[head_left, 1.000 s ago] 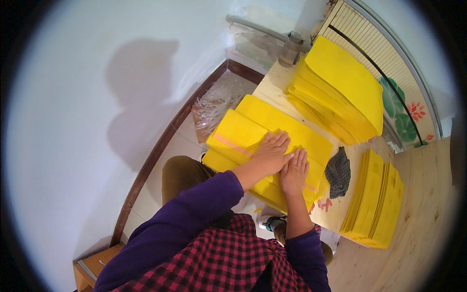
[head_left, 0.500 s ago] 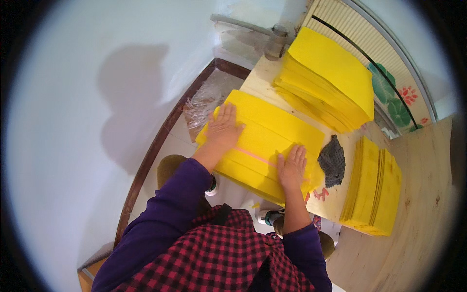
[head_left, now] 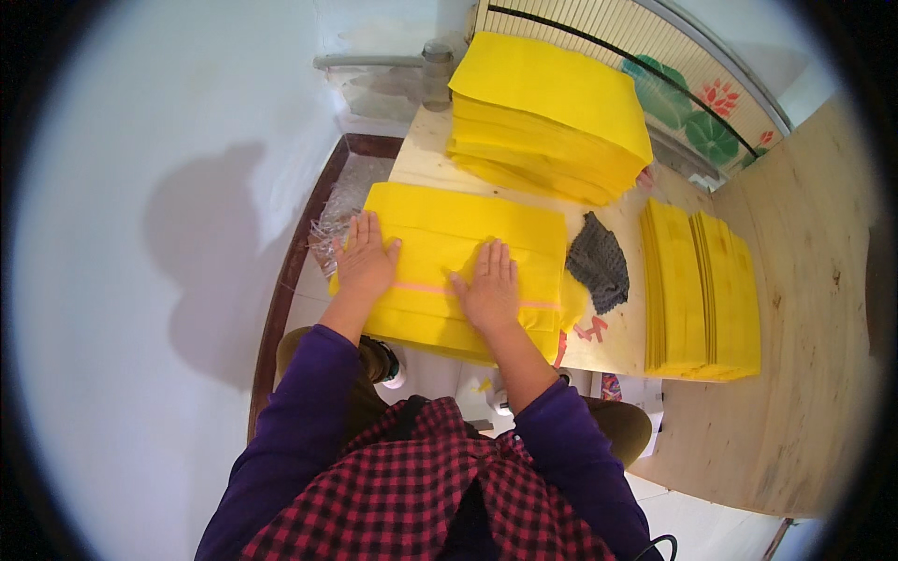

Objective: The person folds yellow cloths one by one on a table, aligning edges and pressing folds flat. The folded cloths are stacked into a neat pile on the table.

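A pile of yellow folded sheets [head_left: 449, 220], fabric-like in look, lies at the near edge of the wooden table in front of me. Across its top runs a thin pink strip [head_left: 426, 289]. My left hand [head_left: 365, 266] rests flat at the pile's left edge, fingers stretched out. Toward the middle, my right hand [head_left: 492, 292] presses flat on the top sheet, its fingers extended and pointing away from me. Neither hand grasps anything. Both palms hide parts of the sheet and strip.
Behind stands a tall yellow stack [head_left: 552, 103]; more folded yellow stacks [head_left: 678, 290] stand at the right by a wooden panel [head_left: 804, 346]. A dark grey cloth [head_left: 599, 264] and red scraps [head_left: 591, 329] lie on the table [head_left: 426, 154]. Clear plastic wrap [head_left: 351, 201] is left of it.
My right hand has slid left over the sheet, from near its right end toward the middle. The left hand stays near the left edge. The whole view has turned somewhat.
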A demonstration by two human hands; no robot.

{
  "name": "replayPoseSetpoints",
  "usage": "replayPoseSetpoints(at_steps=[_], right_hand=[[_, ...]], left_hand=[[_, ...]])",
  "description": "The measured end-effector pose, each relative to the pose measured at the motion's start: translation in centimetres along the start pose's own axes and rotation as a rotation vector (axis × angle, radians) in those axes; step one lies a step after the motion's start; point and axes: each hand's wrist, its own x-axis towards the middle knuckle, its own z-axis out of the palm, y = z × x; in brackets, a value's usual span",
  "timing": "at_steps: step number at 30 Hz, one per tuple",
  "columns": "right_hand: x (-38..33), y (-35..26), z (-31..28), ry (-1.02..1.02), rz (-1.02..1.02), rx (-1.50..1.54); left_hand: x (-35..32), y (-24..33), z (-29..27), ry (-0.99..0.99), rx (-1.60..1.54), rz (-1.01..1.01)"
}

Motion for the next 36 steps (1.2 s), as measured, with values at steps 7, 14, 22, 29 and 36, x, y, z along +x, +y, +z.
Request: replayPoseSetpoints(at_steps=[7, 14, 22, 29, 36], right_hand=[[0.2, 4.9, -1.1, -0.012, 0.26, -0.014], [0.3, 5.9, -2.3, -0.03, 0.338, 0.063], [1.0, 1.9, -1.2, -0.02, 0.027, -0.077], [0.2, 2.9, -0.6, -0.04, 0.075, 0.002], [0.3, 5.8, -0.7, -0.016, 0.093, -0.01]], left_hand=[[-0.1, -0.2, 0.3, 0.02, -0.052, 0.018], [0.1, -0.6, 0.2, 0.001, -0.077, 0.028], [-2.3, 5.9, 0.1, 0.135, -0.021, 0.351], [-2.2, 4.5, 1.4, 0.075, -0.088, 0.339], [0.2, -4.4, 0.0, 0.01, -0.073, -0.053]])
